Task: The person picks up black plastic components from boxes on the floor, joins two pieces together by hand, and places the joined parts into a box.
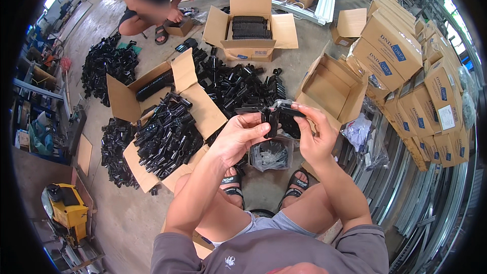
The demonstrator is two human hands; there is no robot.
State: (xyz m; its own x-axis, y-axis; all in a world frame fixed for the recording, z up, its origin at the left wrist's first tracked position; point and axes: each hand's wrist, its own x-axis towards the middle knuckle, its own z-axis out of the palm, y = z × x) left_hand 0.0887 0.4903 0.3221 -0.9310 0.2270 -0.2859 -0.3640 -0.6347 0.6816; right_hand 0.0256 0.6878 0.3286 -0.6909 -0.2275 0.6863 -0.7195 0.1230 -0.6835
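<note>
In front of my chest, my left hand (234, 139) is closed round a black bracket (272, 123), thumb on its upright part. My right hand (318, 134) pinches a slim black piece (290, 112) close beside it. A small greyish clear plastic part (280, 103) sits at the top between the two hands; whether it joins the pieces I cannot tell. Just below stands a small box (290, 160) of clear plastic parts. Beyond my hands spreads a pile of black brackets (238, 83). An open carton (129, 153) at the left overflows with similar black parts.
An open carton (248, 44) ahead holds neat rows of black pieces. Another open carton (329, 89) stands at the right. Stacked cartons (388, 53) and long metal profiles (406, 198) line the right side. A person (152, 0) squats at the far left beside a black heap (109, 66).
</note>
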